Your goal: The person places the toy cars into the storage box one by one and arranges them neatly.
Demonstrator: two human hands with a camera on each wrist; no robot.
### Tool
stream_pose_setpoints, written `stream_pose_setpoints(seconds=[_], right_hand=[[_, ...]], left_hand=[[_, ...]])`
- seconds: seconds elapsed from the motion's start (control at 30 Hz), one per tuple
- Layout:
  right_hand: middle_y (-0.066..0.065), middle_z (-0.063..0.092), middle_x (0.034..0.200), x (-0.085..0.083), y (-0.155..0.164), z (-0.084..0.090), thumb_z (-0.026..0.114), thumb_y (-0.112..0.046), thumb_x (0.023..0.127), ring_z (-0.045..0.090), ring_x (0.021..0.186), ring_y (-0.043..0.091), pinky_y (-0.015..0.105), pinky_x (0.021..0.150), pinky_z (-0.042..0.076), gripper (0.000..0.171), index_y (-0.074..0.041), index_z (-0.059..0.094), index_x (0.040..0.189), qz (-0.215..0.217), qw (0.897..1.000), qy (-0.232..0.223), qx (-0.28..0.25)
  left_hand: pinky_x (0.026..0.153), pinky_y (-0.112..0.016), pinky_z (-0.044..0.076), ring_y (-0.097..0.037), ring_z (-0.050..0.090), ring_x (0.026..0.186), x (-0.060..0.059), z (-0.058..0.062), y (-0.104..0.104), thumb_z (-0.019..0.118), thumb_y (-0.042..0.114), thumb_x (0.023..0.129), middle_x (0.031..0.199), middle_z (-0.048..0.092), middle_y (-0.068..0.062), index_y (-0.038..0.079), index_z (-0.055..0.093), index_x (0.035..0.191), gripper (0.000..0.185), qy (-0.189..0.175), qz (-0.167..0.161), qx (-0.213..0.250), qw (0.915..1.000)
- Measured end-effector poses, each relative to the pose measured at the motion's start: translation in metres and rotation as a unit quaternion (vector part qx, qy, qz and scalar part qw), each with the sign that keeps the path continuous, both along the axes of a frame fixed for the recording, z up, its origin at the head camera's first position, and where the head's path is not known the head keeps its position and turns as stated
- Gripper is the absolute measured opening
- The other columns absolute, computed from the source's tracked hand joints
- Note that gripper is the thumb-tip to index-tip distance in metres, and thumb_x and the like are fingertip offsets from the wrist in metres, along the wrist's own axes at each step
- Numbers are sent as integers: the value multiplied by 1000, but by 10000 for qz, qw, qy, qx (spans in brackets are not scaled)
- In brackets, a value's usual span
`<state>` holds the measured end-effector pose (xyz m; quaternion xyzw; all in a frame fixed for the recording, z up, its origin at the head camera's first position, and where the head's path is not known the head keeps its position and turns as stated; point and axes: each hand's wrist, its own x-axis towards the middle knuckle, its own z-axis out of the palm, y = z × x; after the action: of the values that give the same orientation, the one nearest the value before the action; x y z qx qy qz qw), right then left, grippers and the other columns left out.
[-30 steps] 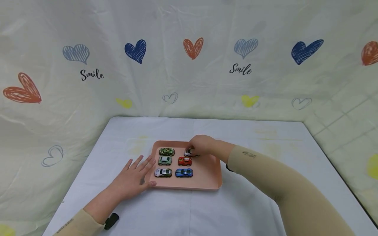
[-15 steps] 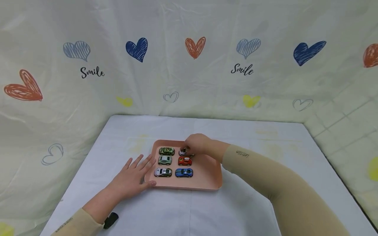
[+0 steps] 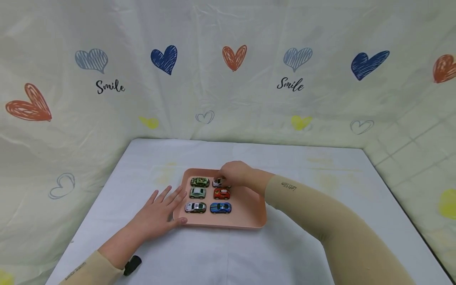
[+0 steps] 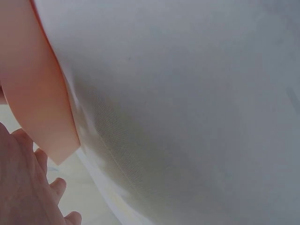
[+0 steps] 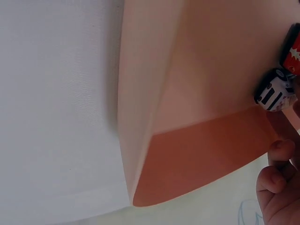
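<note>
A pink tray [image 3: 249, 206] lies mid-table and holds several toy cars in two columns. My right hand [image 3: 233, 173] reaches over its far side and pinches a white car [image 3: 217, 183], set down beside a camouflage green car [image 3: 200, 182]. Nearer me stand a pale green car [image 3: 197, 192], a red car [image 3: 222, 193], a silver car [image 3: 195, 207] and a blue car [image 3: 221, 208]. My left hand [image 3: 158, 215] lies flat on the cloth, thumb against the tray's front-left corner. The right wrist view shows the white car [image 5: 274, 93], the red car [image 5: 293, 51] and the tray wall [image 5: 197, 159].
A white cloth [image 3: 292, 253] covers the table, with a heart-printed backdrop [image 3: 231, 79] hung behind and along both sides. The right part of the tray is bare. In the left wrist view the tray edge [image 4: 33, 93] sits next to my left hand [image 4: 23, 187].
My right hand has slid the white car leftward, from above the red car's right side to close beside the camouflage car. The left hand has stayed put.
</note>
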<state>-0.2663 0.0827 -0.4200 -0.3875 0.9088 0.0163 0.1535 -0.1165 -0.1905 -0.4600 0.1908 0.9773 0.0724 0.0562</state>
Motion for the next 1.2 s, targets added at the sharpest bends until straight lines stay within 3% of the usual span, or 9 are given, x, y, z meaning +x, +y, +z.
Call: stream_pose_setpoints(seconds=[0.2, 0.53, 0.8, 1.2], right_hand=[[-5, 69, 119, 2, 3, 9, 69, -27, 94, 62, 109, 14, 33, 96, 51, 35, -23, 68, 129, -249, 9994, -38, -220], [-12, 70, 105, 4, 19, 25, 75, -32, 90, 60, 98, 9, 30, 89, 51, 38, -28, 70, 128, -619, 9942, -357, -803], [-11, 70, 102, 7, 48, 36, 73, -29, 92, 62, 110, 21, 35, 92, 51, 39, -24, 68, 130, -657, 9885, -417, -1299], [-10, 70, 105, 21, 109, 39, 71, -27, 94, 61, 103, 20, 35, 83, 53, 37, -25, 68, 130, -1308, 9785, -435, -1535]], left_hand=[[119, -60, 12, -35, 18, 150, 1, 2, 1, 53, 69, 90, 163, 25, 0, 22, 30, 157, 85, 4, 6, -24, 10000], [119, -60, 11, -34, 17, 150, 2, 0, 2, 53, 69, 90, 163, 25, 0, 22, 30, 158, 85, 1, 0, 9, 10000], [119, -59, 9, -34, 15, 151, 2, 0, 3, 53, 68, 90, 164, 23, 1, 22, 30, 158, 85, -32, 30, -8, 10000], [119, -60, 9, -35, 16, 150, 1, -1, 4, 54, 68, 90, 164, 24, 0, 22, 30, 157, 85, -39, 58, -39, 10000]])
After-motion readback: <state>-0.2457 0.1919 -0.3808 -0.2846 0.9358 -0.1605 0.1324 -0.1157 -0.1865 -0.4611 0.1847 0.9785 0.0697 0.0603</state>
